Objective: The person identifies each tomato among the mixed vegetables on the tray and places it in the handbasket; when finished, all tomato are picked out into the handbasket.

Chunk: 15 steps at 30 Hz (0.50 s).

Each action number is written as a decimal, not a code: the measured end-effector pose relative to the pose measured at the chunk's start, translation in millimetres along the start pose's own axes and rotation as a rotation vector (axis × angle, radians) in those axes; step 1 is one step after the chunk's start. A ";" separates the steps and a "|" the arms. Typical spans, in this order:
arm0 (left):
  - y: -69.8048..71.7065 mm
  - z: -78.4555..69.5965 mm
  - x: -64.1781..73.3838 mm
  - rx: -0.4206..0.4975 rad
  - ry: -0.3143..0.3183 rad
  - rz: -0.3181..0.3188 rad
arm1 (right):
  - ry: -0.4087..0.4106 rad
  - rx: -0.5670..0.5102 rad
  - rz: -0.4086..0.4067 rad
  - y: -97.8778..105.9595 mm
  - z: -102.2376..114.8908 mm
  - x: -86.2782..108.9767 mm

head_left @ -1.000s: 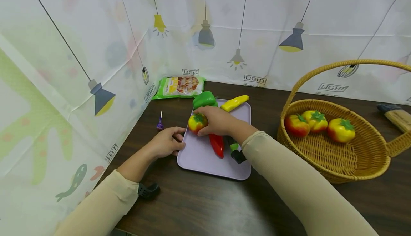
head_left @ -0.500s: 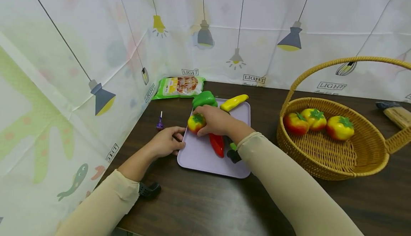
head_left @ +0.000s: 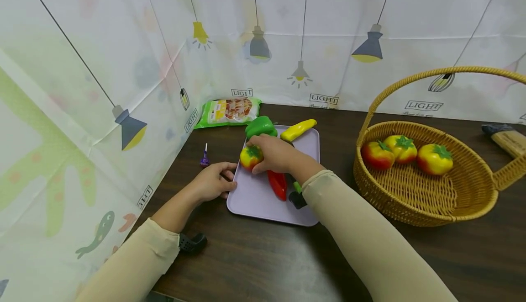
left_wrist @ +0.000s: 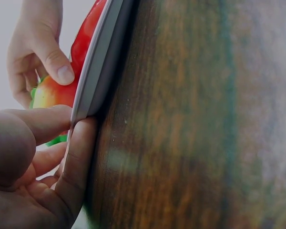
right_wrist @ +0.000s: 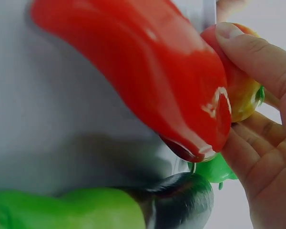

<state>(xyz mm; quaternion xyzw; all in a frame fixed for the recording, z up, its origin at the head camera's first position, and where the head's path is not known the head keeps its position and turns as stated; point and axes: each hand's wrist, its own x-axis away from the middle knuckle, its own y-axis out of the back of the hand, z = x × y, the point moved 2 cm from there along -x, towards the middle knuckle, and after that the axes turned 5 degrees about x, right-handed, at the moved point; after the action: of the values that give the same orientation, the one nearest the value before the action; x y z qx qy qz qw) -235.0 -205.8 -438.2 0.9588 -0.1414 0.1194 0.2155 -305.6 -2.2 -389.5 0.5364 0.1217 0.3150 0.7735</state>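
Note:
My right hand [head_left: 274, 153] holds a red-and-yellow toy tomato [head_left: 250, 157] at the left side of a pale purple tray [head_left: 259, 209]. In the right wrist view, the thumb lies on the tomato's red side and the other fingers curl beneath it. With thumb above and fingers below, my left hand [head_left: 211, 183] pinches the tray's left rim, as the left wrist view shows. A red pepper [head_left: 277, 185] lies beside the tomato. Also on the tray are a green bell pepper [head_left: 260, 127], a yellow pepper [head_left: 298, 129] and a dark eggplant [right_wrist: 178, 202], partly hidden by my sleeve.
Right of the tray stands a wicker basket [head_left: 380, 194] with a tall handle and 3 similar tomatoes inside. Behind is a green snack bag [head_left: 230, 111]. A purple lollipop [head_left: 204, 158] lies left of the tray. A black curved object [head_left: 193, 243] sits by my left sleeve.
The head view has shifted slightly, and my right forearm has drawn a little to the left. Both hands keep their hold; the tomato stays in nearly the same spot.

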 end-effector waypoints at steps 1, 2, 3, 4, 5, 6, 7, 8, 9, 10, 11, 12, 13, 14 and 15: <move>0.3 0.2 -0.4 0.001 0.001 0.000 | -0.001 -0.002 0.001 0.3 0.1 0.2; 0.4 0.5 -0.8 0.003 0.002 0.001 | -0.003 -0.005 0.003 0.4 0.2 0.6; 0.6 0.7 -1.0 0.004 0.004 0.002 | -0.005 -0.007 0.004 0.4 0.2 0.7; 0.7 0.9 -1.4 0.006 0.008 0.002 | -0.007 -0.007 0.006 0.2 0.1 0.8; 0.8 1.0 -1.6 0.006 0.010 0.003 | -0.008 -0.008 0.007 0.3 0.2 1.0; 1.0 1.0 -1.8 0.006 0.011 0.003 | -0.009 -0.008 0.007 0.3 0.3 1.2; 1.2 0.8 -1.8 0.004 0.009 0.004 | -0.010 -0.008 0.006 0.3 0.5 1.6; 1.3 0.8 -1.9 0.004 0.010 0.002 | -0.010 -0.008 0.003 0.4 0.6 1.8; 1.4 0.8 -2.1 0.003 0.011 0.001 | -0.010 -0.008 -0.001 0.4 0.6 1.9; 1.5 0.9 -2.3 0.003 0.011 -0.001 | -0.009 -0.008 -0.005 0.4 0.8 2.2; 1.4 1.2 -2.4 0.003 0.009 0.000 | -0.009 -0.011 -0.008 0.3 0.8 2.4; 1.3 1.6 -2.5 0.004 0.007 0.001 | -0.009 -0.012 -0.011 0.0 0.7 2.5; 1.0 2.1 -2.5 0.006 0.007 0.001 | -0.010 -0.013 -0.012 -0.5 0.4 2.5; 0.7 2.7 -2.8 0.009 0.009 0.001 | -0.010 -0.015 -0.013 -1.2 0.0 2.5; 0.2 3.1 -2.7 0.011 0.009 0.002 | -0.012 -0.019 -0.013 -2.0 -0.6 2.7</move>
<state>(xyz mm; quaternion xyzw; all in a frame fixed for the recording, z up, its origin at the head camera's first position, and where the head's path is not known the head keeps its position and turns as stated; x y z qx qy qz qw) -237.1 -206.8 -441.6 0.9593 -0.1407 0.1248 0.2106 -303.1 -0.6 -391.2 0.5303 0.1175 0.3080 0.7811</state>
